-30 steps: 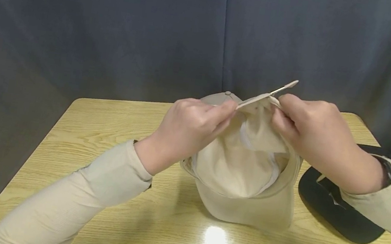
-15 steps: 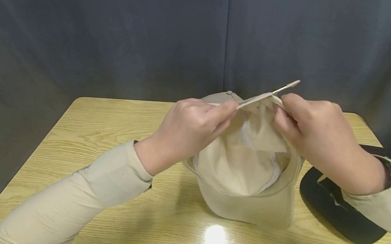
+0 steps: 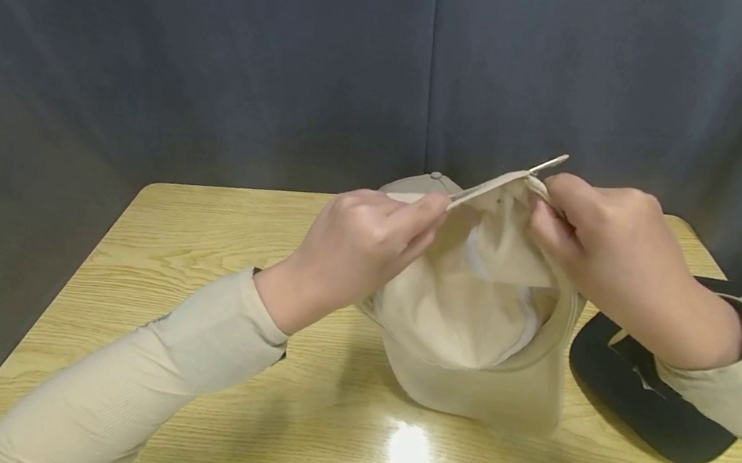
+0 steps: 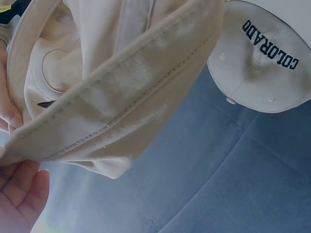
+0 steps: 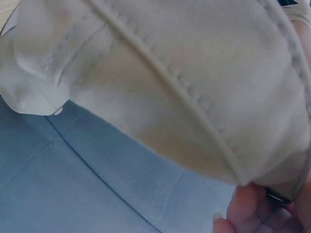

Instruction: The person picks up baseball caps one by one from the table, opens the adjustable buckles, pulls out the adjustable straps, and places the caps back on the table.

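A beige baseball cap is held with its inside facing me and its brim low at the front. My left hand pinches one end of the raised back band between thumb and fingers. At the other end my right hand grips the band beside a small metal buckle. The strap's free end sticks out past the buckle, up and to the right. Behind stands a second beige cap lettered COLORADO, mostly hidden in the head view.
A black cap lies at the right of the wood-grain table, partly under my right forearm. Dark cloth hangs behind the table's far edge.
My right hand has shifted slightly right, carrying its side of the cap along. Less of the strap's free end shows past the band. The left hand has stayed nearly still.
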`<state>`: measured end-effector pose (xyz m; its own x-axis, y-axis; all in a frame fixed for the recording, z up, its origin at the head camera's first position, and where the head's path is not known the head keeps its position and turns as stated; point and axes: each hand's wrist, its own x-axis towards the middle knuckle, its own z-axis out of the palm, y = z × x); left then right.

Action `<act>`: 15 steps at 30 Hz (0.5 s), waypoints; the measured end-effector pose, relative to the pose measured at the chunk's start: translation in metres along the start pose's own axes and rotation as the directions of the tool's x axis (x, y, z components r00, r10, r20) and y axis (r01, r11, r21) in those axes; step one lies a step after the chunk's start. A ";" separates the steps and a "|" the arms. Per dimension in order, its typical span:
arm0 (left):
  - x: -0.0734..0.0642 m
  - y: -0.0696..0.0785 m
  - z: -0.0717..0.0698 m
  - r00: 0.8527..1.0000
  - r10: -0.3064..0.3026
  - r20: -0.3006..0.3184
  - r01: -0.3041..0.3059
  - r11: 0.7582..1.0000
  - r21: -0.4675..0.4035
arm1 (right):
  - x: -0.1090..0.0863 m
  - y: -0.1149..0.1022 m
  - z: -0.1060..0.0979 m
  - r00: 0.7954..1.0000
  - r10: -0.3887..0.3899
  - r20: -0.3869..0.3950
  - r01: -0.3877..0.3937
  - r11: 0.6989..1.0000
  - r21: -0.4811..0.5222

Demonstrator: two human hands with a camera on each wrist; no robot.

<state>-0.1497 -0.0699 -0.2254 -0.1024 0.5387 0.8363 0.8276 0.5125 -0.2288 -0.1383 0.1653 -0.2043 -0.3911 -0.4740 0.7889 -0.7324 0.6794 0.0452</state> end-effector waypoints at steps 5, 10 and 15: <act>0.000 0.000 -0.001 1.000 -0.003 0.002 0.003 1.000 0.001 | 0.000 0.000 0.001 1.000 0.007 -0.003 -0.007 1.000 0.002; 0.000 0.002 -0.002 1.000 -0.008 0.011 0.008 1.000 0.009 | 0.000 0.000 0.001 1.000 0.010 -0.004 -0.010 1.000 -0.003; -0.001 0.002 0.000 1.000 -0.007 -0.001 0.007 1.000 0.007 | -0.001 0.000 -0.001 1.000 0.016 -0.006 -0.016 1.000 -0.005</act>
<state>-0.1479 -0.0697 -0.2264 -0.1083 0.5345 0.8382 0.8230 0.5211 -0.2259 -0.1379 0.1661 -0.2044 -0.3991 -0.4597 0.7933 -0.7232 0.6897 0.0358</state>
